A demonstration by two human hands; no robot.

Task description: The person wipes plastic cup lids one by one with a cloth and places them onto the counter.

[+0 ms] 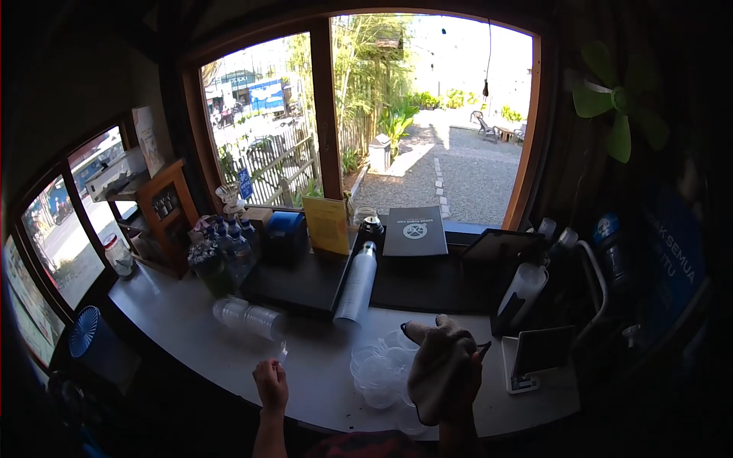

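My left hand point(271, 384) is closed on a small, pale, slim thing point(283, 353) with a bright tip, held upright over the counter; its kind is too small to tell. My right hand point(472, 382) is closed on a greyish-beige cloth thing point(441, 366) with dark ends, raised above the counter; the cloth covers part of the hand. Clear plastic lids point(378, 378) lie in a loose pile between my hands, partly behind the cloth. A clear plastic bottle point(248, 317) lies on its side beyond my left hand.
On the white counter point(191, 336), a long stack of cups point(357, 286) leans against a black raised shelf point(294, 282). A small device with a dark screen point(544, 351) stands right. Behind are bottles point(237, 237), a yellow card point(327, 226) and a dark menu point(414, 231).
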